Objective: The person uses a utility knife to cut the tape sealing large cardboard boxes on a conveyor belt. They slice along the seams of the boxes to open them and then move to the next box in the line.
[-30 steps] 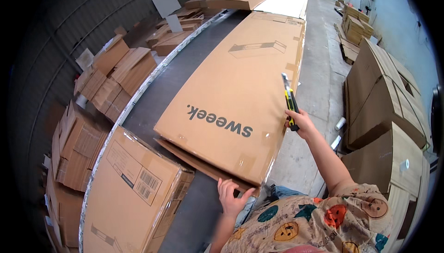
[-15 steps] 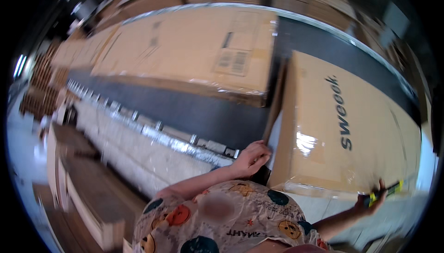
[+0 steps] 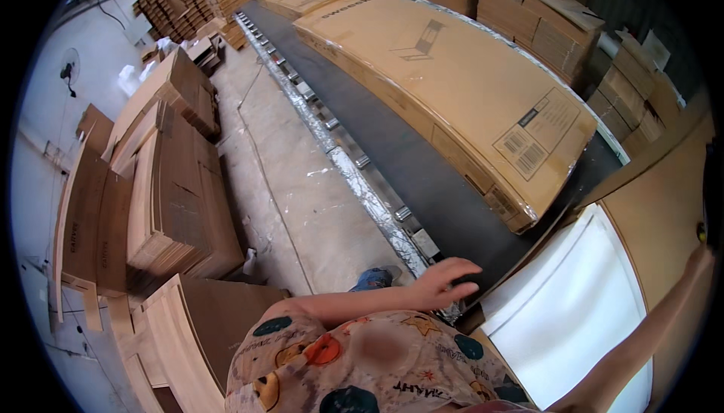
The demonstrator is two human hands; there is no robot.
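Note:
My left hand is open with fingers spread, just above the near edge of the dark conveyor belt, holding nothing. At the right lies an opened carton, its brown cardboard side raised. A smooth white sheet or panel shows inside it. My right arm reaches across the white panel to the raised cardboard. The right hand is at the dark rim of the picture, mostly hidden, with a bit of a yellow-and-black utility knife showing at it.
A long taped flat carton lies on the belt, more cartons beyond it. A metal rail with rollers edges the belt. Cardboard stacks stand at left on the concrete floor, others behind the belt. A fan is on the wall.
The view has swung left. The right-hand carton's taped top has been raised, baring the white panel. My left hand has spread its fingers; the right hand has moved up to the right rim.

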